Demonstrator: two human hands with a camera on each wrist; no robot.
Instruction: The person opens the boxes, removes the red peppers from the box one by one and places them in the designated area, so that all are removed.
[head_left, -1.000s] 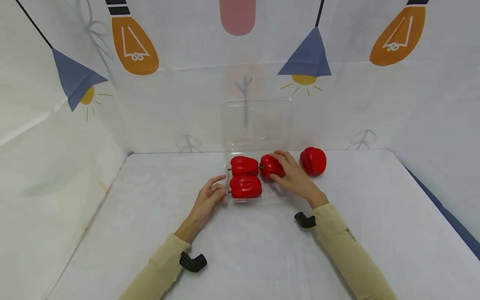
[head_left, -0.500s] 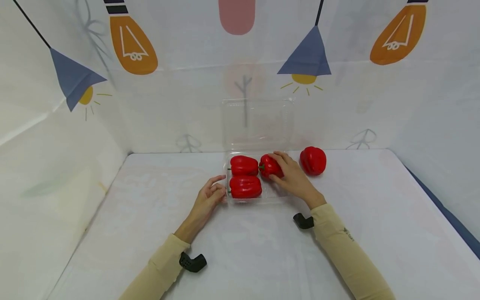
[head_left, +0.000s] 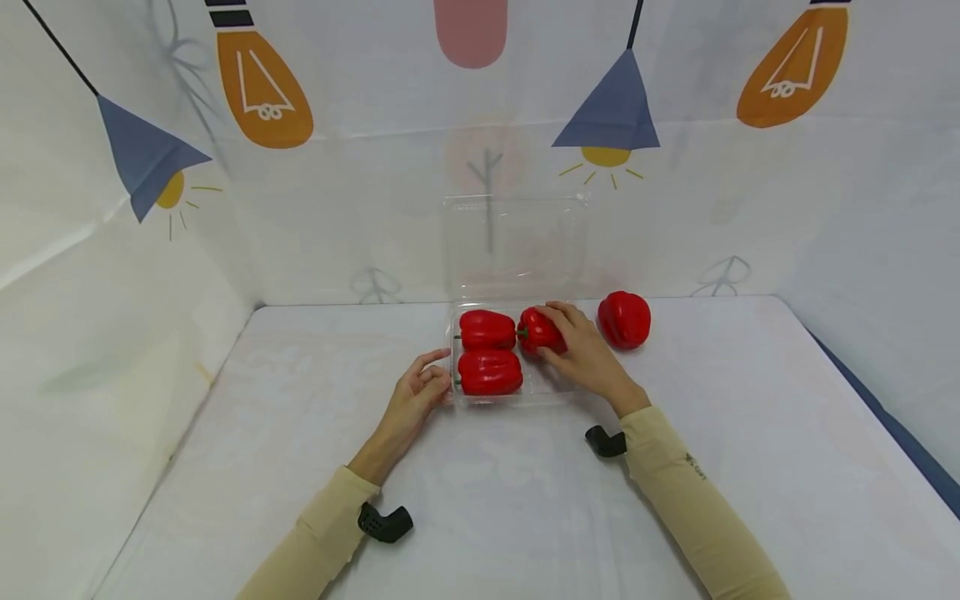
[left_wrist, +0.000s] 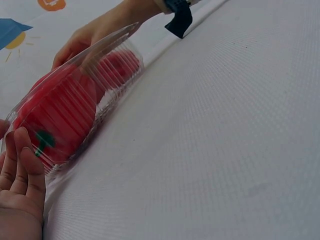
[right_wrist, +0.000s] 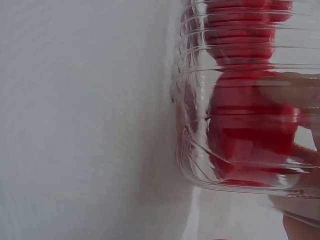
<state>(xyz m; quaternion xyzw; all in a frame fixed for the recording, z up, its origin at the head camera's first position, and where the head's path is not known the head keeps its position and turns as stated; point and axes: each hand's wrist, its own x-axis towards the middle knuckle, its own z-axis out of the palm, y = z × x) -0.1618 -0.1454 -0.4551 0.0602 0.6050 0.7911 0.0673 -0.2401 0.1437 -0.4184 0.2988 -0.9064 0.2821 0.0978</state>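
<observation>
In the head view, a clear plastic clamshell box [head_left: 551,386] stands at the table's back with its lid [head_left: 517,242] raised. Two red bell peppers lie in its left half, a rear one [head_left: 487,330] and a front one [head_left: 490,372]. My right hand [head_left: 588,358] grips a third bell pepper [head_left: 538,330] in the rear right part, its green stem pointing left. Through the wall, the right wrist view shows this pepper [right_wrist: 252,135] between the fingers. My left hand [head_left: 416,396] rests its fingers against the box's left side; the left wrist view shows these fingers [left_wrist: 35,172] nearly straight.
Another red bell pepper [head_left: 624,320] sits on the table right of the box, just behind my right hand. A white cloth wall with printed lamps [head_left: 607,104] rises behind the table [head_left: 510,500]. Black wrist devices [head_left: 385,523] are on both sleeves.
Almost nothing differs: my right hand has shifted very slightly left with its grip kept on the pepper. The whole head view has drifted a little. My left hand stays at the box.
</observation>
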